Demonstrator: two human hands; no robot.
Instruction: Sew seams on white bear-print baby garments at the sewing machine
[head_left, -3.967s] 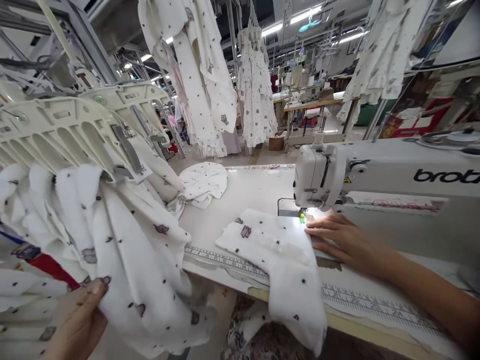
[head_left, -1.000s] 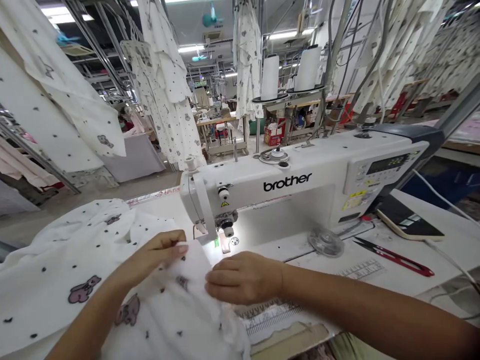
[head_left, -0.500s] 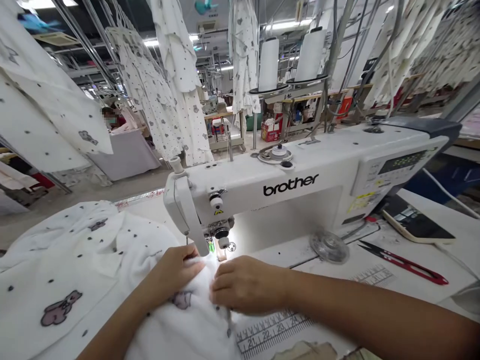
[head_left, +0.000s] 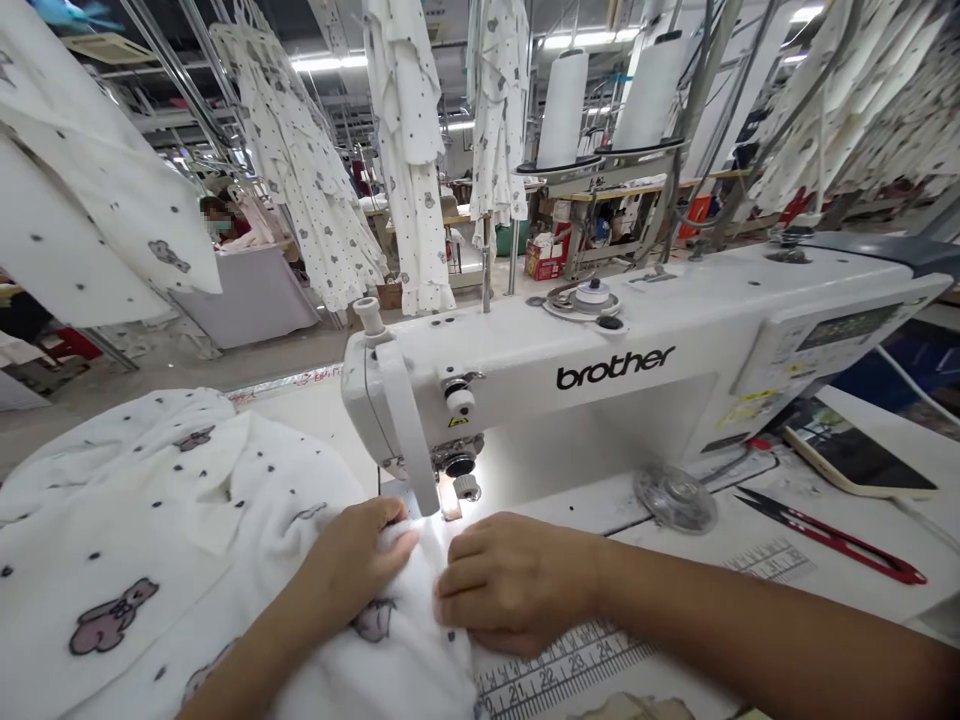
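White fabric (head_left: 247, 500) printed with bears and small dots covers the left of the table and runs up to the needle area of a white sewing machine (head_left: 517, 380). My left hand (head_left: 364, 555) is closed on the fabric just left of the presser foot, thumb and fingers pinching it. On the right, my right hand (head_left: 510, 580) grips the fabric's edge with curled fingers, close in front of the foot. The machine's lamp lights the cloth between both hands. The needle tip and the fabric under my fingers are hidden.
Red-handled thread snips (head_left: 840, 535), a clear round plastic dish (head_left: 676, 498) and a phone-like device (head_left: 862, 445) lie right of my arm. A printed ruler (head_left: 562, 670) crosses the table front. Thread cones (head_left: 562, 110) stand behind; printed garments (head_left: 409, 150) hang beyond. A person sits far left.
The view has shifted, so the machine sits farther right in the picture. Both hands keep their hold on the fabric and stay near the presser foot.
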